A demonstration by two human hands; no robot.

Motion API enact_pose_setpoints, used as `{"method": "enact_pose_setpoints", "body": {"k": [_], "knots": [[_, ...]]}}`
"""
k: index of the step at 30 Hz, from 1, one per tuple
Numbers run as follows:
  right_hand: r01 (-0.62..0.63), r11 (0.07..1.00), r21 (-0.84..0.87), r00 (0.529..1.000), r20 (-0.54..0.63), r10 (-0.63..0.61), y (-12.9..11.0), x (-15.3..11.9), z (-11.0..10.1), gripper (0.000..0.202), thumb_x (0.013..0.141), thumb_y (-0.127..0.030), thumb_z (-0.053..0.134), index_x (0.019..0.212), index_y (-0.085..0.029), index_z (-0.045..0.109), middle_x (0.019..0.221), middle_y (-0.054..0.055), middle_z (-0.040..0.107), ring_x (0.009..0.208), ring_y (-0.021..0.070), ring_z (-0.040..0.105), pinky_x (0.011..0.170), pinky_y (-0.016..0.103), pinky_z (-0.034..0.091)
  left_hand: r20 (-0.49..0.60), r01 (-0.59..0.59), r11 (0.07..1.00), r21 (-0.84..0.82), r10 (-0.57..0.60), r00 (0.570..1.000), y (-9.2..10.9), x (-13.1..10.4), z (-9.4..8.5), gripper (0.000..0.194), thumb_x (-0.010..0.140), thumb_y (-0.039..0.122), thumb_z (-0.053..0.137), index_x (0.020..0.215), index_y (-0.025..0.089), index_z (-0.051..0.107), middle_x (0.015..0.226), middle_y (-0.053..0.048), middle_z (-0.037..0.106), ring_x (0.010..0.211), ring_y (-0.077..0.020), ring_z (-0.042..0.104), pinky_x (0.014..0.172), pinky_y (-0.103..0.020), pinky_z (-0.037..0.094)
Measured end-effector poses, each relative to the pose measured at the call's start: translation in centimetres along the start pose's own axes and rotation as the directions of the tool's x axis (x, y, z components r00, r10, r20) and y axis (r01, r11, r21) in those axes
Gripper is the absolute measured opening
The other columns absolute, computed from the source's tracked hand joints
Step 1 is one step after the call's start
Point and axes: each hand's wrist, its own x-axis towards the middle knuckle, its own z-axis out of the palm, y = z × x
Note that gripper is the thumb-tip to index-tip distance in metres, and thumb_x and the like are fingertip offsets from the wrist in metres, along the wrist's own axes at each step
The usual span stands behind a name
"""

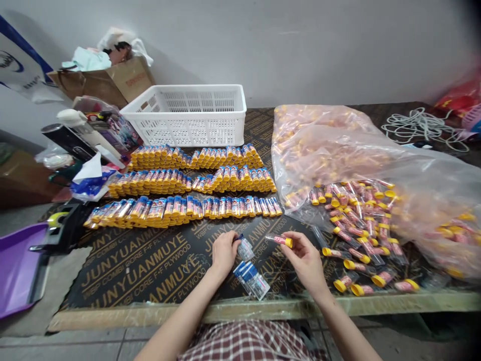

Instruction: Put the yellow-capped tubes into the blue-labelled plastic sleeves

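My left hand (224,253) pinches a small blue-and-clear printed sachet (245,248) above the board. Just nearer to me lies a little fanned pile of similar sachets (252,279). In my right hand (306,258) is a clear tube (281,240) with a yellow cap and a pink printed insert; its clear end points left toward the sachet. Beyond my hands are stacked rows of tubes (184,210) with yellow and blue ends. Right of my right hand, loose yellow-capped tubes (361,225) spill from a large clear plastic bag (323,135).
A white plastic basket (191,123) stands behind the rows. At left are a black bottle (69,140), a paper bag (112,82) and a purple dustpan (22,271). A coiled white cord (421,125) lies at the back right. The plywood table edge (150,312) runs in front of me.
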Motion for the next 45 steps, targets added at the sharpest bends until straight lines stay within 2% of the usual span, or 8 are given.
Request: {"method": "enact_pose_setpoints", "body": {"k": [4, 7, 10, 13, 19, 28, 33, 45], "knots": [[0.084, 0.989, -0.123, 0.996, -0.012, -0.086, 0.0, -0.3, -0.1, 0.021, 0.081, -0.033, 0.061, 0.097, -0.019, 0.062, 0.096, 0.007, 0.065, 0.079, 0.0184, 0.060, 0.070, 0.032, 0.050, -0.074, -0.046, 0.999, -0.006, 0.045, 0.996, 0.0, 0.0, -0.1, 0.007, 0.073, 0.014, 0.062, 0.070, 0.019, 0.059, 0.080, -0.004, 0.061, 0.082, -0.0187, 0.055, 0.073, -0.029, 0.042], [0.171, 0.979, -0.113, 0.985, -0.010, -0.173, -0.3, -0.6, -0.1, 0.016, 0.083, -0.028, 0.059, 0.096, -0.020, 0.064, 0.106, 0.009, 0.062, 0.091, 0.0200, 0.060, 0.073, 0.032, 0.051, -0.059, 0.113, 0.928, -0.354, -0.142, 0.988, 0.2, 0.4, -0.1, 0.011, 0.072, 0.019, 0.063, 0.066, 0.018, 0.054, 0.064, 0.001, 0.057, 0.065, -0.0143, 0.056, 0.065, -0.026, 0.044], [0.230, 0.970, -0.077, 0.973, 0.009, -0.230, -0.9, -1.0, 0.2, 0.015, 0.084, -0.025, 0.057, 0.097, -0.022, 0.065, 0.110, 0.008, 0.059, 0.100, 0.0196, 0.058, 0.076, 0.030, 0.052, 0.117, 0.325, 0.566, -0.758, -0.372, 0.921, 0.7, 1.0, -0.2, 0.018, 0.068, 0.028, 0.069, 0.072, 0.018, 0.055, 0.054, 0.004, 0.057, 0.053, -0.0117, 0.056, 0.059, -0.025, 0.047], [0.264, 0.962, -0.064, 0.964, 0.032, -0.262, -1.4, -1.4, 0.6, 0.019, 0.085, -0.022, 0.056, 0.102, -0.024, 0.065, 0.109, 0.007, 0.059, 0.100, 0.0189, 0.058, 0.080, 0.032, 0.052, 0.296, 0.421, 0.230, -0.878, -0.432, 0.852, 1.5, 1.4, -0.8, 0.030, 0.058, 0.029, 0.078, 0.078, 0.015, 0.061, 0.065, -0.001, 0.066, 0.058, -0.0122, 0.061, 0.061, -0.026, 0.052], [0.306, 0.947, -0.100, 0.952, 0.041, -0.303, -2.1, -2.2, 1.4, 0.023, 0.086, -0.020, 0.055, 0.106, -0.027, 0.065, 0.111, 0.007, 0.060, 0.103, 0.0209, 0.058, 0.090, 0.040, 0.049, 0.390, 0.456, 0.036, -0.889, -0.463, 0.796, 3.0, 1.4, -2.0, 0.030, 0.051, 0.027, 0.085, 0.068, 0.012, 0.065, 0.064, -0.001, 0.067, 0.056, -0.0095, 0.060, 0.059, -0.023, 0.053], [0.403, 0.899, -0.171, 0.915, 0.078, -0.395, -2.7, -2.6, 2.1, 0.030, 0.085, -0.015, 0.054, 0.111, -0.028, 0.064, 0.110, 0.007, 0.061, 0.102, 0.0208, 0.059, 0.092, 0.038, 0.048, 0.372, 0.447, 0.034, -0.894, -0.500, 0.782, 3.3, 1.2, -2.2, 0.038, 0.044, 0.037, 0.087, 0.062, 0.012, 0.064, 0.058, 0.000, 0.063, 0.055, -0.0103, 0.060, 0.061, -0.024, 0.051], [0.396, 0.910, -0.120, 0.910, 0.181, -0.372, -2.4, -2.6, 2.6, 0.029, 0.087, -0.016, 0.051, 0.110, -0.028, 0.065, 0.109, 0.007, 0.061, 0.102, 0.0198, 0.059, 0.090, 0.036, 0.049, 0.297, 0.379, 0.111, -0.919, -0.438, 0.848, 3.9, 0.8, -2.0, 0.037, 0.054, 0.039, 0.082, 0.070, 0.012, 0.064, 0.065, 0.000, 0.064, 0.058, -0.0088, 0.059, 0.060, -0.022, 0.051], [0.469, 0.867, -0.169, 0.877, 0.202, -0.436, -1.4, -1.8, 2.4, 0.060, 0.075, -0.007, 0.052, 0.130, -0.031, 0.044, 0.121, 0.008, 0.048, 0.111, 0.0237, 0.051, 0.092, 0.043, 0.048, 0.543, 0.562, 0.144, -0.814, -0.155, 0.825, 5.7, -0.5, -2.5, 0.037, 0.054, 0.030, 0.084, 0.079, 0.009, 0.065, 0.071, -0.004, 0.069, 0.058, -0.0105, 0.061, 0.059, -0.021, 0.048]]}}
